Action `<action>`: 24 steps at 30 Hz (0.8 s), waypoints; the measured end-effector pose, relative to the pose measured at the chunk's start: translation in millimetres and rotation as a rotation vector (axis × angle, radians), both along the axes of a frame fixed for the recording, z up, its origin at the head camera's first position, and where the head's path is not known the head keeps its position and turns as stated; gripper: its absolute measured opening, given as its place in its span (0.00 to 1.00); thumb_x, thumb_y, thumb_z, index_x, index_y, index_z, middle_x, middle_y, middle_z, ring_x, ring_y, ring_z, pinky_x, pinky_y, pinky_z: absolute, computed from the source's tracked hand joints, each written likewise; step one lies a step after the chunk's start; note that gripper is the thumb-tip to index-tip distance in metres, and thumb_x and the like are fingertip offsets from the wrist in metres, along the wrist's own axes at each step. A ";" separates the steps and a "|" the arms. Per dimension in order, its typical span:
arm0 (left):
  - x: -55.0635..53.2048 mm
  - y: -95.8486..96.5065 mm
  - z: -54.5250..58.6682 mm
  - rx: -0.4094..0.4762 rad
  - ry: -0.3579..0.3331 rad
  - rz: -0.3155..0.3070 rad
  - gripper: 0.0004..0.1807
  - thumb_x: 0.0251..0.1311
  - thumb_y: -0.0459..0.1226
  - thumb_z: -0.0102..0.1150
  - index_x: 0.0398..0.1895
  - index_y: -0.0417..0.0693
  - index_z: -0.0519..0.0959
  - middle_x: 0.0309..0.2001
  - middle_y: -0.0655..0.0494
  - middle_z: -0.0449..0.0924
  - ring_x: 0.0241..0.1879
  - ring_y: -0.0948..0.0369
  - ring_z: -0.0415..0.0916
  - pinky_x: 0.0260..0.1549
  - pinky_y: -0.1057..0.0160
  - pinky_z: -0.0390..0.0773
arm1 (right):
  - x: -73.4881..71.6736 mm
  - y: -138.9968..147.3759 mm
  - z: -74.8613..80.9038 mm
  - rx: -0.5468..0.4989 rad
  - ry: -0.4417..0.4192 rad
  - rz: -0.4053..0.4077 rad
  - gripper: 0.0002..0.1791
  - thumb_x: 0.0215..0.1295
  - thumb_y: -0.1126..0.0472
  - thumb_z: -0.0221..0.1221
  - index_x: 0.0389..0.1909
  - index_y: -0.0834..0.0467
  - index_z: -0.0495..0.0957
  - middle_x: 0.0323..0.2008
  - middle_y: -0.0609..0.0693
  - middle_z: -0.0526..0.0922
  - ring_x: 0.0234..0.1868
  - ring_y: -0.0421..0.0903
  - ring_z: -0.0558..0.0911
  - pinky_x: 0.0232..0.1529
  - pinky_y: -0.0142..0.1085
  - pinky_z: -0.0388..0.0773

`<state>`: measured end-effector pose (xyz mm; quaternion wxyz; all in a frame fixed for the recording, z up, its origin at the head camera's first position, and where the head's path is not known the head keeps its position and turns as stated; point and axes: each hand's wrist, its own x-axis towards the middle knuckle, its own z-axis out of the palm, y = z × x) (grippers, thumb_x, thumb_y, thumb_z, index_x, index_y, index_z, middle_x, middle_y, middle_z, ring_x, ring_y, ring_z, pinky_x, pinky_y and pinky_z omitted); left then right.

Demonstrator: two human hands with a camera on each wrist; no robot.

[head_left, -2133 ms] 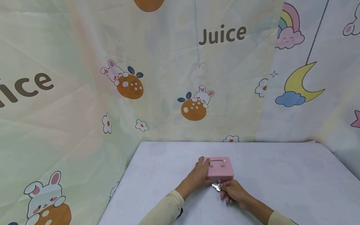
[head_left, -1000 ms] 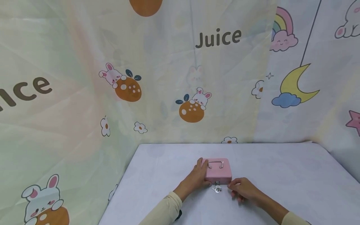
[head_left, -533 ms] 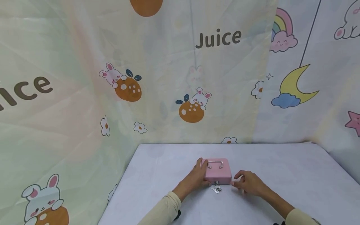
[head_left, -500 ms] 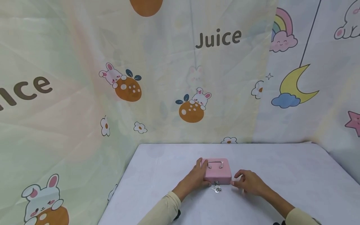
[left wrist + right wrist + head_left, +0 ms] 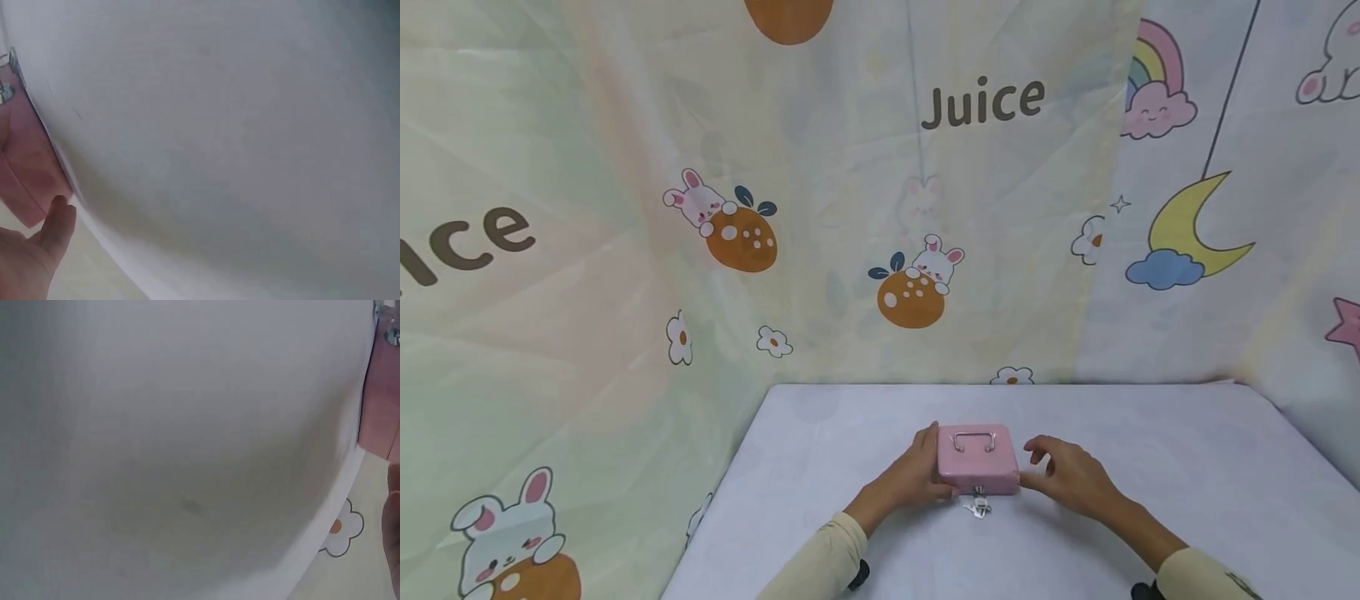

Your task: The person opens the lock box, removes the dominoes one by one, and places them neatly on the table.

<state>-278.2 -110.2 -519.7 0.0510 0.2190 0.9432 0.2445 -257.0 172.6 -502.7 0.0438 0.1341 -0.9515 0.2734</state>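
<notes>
Lower centre, the left hand [image 5: 913,473] rests relaxed against a pink box [image 5: 977,460]; the right hand [image 5: 1072,477], loosely bent, touches its right edge.

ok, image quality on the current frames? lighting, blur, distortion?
Head: soft, even light, faint shadows on the white table, pink box outline clear, keys too small for detail. Left wrist: hazy and soft, table edge bowed, maybe lens distortion, upper right corner dark. Right wrist: also soft, left side dark, pink box cropped by the frame.
</notes>
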 end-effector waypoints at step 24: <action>-10.8 -15.1 9.1 -0.078 -0.035 -0.054 0.58 0.51 0.49 0.77 0.80 0.45 0.51 0.76 0.50 0.60 0.75 0.52 0.59 0.72 0.54 0.63 | -25.7 -3.8 -7.0 -0.017 -0.194 0.283 0.71 0.43 0.41 0.78 0.79 0.65 0.44 0.77 0.65 0.55 0.75 0.68 0.57 0.71 0.62 0.58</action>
